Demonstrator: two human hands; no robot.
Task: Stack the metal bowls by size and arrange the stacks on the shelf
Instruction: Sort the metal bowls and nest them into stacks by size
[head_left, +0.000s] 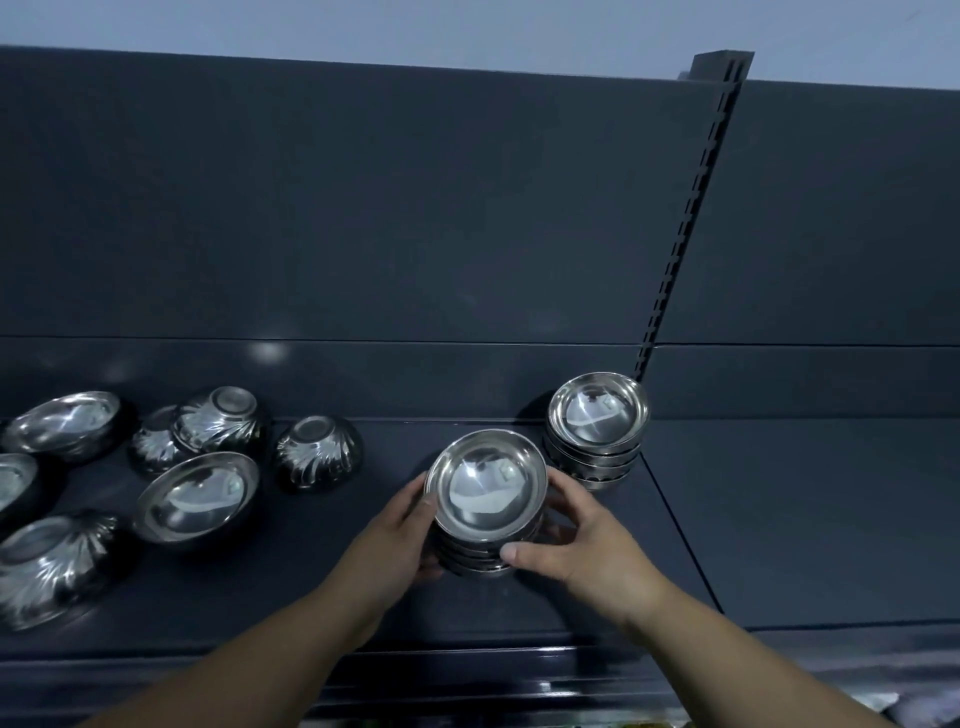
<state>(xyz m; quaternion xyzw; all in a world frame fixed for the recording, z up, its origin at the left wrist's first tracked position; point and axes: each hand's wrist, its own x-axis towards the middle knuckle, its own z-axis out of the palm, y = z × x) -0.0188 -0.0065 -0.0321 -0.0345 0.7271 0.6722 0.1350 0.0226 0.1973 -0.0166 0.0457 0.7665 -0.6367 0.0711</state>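
Left hand and right hand, fingers gripping the bowl stack; second stack beside.

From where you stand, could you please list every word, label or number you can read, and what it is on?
None legible anywhere.
Front label, top bowl of the held stack: too blurred to read.
Rear label, top bowl of the rear stack: too blurred.
Left label, in the loose upright bowl: too blurred.
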